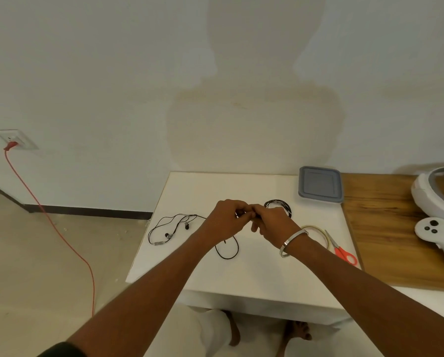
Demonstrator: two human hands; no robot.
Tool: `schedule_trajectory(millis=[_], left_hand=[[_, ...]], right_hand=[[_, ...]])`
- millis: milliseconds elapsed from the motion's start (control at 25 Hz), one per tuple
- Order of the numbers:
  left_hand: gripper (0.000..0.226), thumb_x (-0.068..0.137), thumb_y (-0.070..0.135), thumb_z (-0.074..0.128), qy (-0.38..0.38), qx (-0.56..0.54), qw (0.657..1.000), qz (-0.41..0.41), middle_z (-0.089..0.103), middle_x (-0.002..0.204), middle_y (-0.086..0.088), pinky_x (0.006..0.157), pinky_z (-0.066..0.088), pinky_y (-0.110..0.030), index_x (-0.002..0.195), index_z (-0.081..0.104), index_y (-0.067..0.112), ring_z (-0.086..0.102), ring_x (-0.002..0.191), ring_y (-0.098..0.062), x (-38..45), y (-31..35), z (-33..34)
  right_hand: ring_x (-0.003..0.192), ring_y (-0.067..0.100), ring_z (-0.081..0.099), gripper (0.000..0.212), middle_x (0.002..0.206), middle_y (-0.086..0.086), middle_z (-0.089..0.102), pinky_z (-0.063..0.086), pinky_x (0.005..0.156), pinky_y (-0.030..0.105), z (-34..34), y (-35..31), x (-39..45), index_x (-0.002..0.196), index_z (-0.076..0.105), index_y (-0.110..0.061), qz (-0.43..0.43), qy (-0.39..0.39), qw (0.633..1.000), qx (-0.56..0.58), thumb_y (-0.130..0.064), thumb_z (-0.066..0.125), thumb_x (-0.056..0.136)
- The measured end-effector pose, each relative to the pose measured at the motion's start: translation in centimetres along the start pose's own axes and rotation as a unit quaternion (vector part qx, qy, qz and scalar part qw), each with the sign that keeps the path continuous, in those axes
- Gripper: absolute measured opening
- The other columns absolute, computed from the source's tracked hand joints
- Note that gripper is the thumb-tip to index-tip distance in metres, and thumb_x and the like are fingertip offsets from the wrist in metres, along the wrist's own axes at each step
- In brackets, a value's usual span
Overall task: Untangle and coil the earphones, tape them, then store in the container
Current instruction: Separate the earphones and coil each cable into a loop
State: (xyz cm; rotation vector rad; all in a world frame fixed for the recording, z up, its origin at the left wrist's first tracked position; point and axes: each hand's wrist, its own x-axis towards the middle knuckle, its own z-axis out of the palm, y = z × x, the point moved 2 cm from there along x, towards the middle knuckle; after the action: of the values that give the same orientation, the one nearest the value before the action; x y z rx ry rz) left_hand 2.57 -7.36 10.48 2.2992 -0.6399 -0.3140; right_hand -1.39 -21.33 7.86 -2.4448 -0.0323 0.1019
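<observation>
Black earphones (169, 229) lie loose on the white table (241, 276), the buds and cable spread at the left and a loop (227, 251) hanging below my hands. My left hand (223, 220) and my right hand (269, 222) meet above the table's middle, both pinching the earphone cable between the fingertips. A second, coiled black cable (280, 206) rests just behind my right hand. A roll of clear tape (317, 233) lies to the right. The grey lidded container (320, 184) sits at the table's far right corner.
Red-handled scissors (342, 249) lie beside the tape near the table's right edge. A wooden surface (385, 228) to the right holds a white headset (437, 189) and a white controller (439, 237). A red cord (61, 235) runs from a wall socket down to the floor at left.
</observation>
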Motion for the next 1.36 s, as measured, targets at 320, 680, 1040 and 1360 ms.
schedule_trajectory(millis=[320, 680, 1040, 1360], left_hand=[[0.019, 0.093, 0.033, 0.061, -0.02, -0.008, 0.999, -0.046, 0.053, 0.059, 0.013, 0.047, 0.033, -0.006, 0.088, 0.074, 0.021, 0.044, 0.049, -0.003, -0.3, -1.0, -0.2], [0.016, 0.093, 0.028, 0.061, -0.02, 0.008, 1.0, -0.012, 0.064, 0.072, 0.009, 0.052, 0.037, -0.008, 0.088, 0.074, 0.02, 0.049, 0.058, -0.006, 0.2, -0.5, 0.2], [0.017, 0.093, 0.029, 0.062, -0.007, 0.031, 0.999, -0.015, 0.06, 0.071, 0.011, 0.05, 0.034, -0.008, 0.092, 0.072, 0.016, 0.051, 0.059, -0.005, 0.5, -0.3, -0.7], [0.023, 0.094, 0.03, 0.06, -0.025, 0.039, 0.998, -0.047, 0.049, 0.049, 0.014, 0.046, 0.033, -0.006, 0.085, 0.073, 0.014, 0.047, 0.042, 0.003, -0.5, -1.1, -1.3]], right_hand=[[0.092, 0.017, 0.064, 0.032, 0.099, 0.004, 0.07, 0.048, 0.089, 0.024, -0.6, 2.6, -0.7, 0.127, 0.054, -0.015, 0.044, 0.021, 0.992, -0.116, -0.013, 0.045, 0.097], [0.104, 0.012, 0.06, 0.039, 0.108, -0.008, 0.064, 0.032, 0.102, 0.038, 0.0, 1.4, -1.3, 0.131, 0.044, -0.025, 0.021, -0.009, 0.997, -0.08, -0.032, 0.051, 0.094], [0.093, 0.013, 0.061, 0.034, 0.096, -0.008, 0.065, 0.033, 0.099, 0.033, -0.7, 0.8, 0.1, 0.123, 0.052, -0.022, -0.008, -0.003, 0.976, -0.219, -0.007, 0.049, 0.092], [0.092, 0.019, 0.062, 0.04, 0.097, -0.005, 0.065, 0.025, 0.097, 0.034, -1.2, 2.1, -0.5, 0.113, 0.053, -0.022, 0.056, 0.038, 0.961, -0.269, 0.004, 0.04, 0.086]])
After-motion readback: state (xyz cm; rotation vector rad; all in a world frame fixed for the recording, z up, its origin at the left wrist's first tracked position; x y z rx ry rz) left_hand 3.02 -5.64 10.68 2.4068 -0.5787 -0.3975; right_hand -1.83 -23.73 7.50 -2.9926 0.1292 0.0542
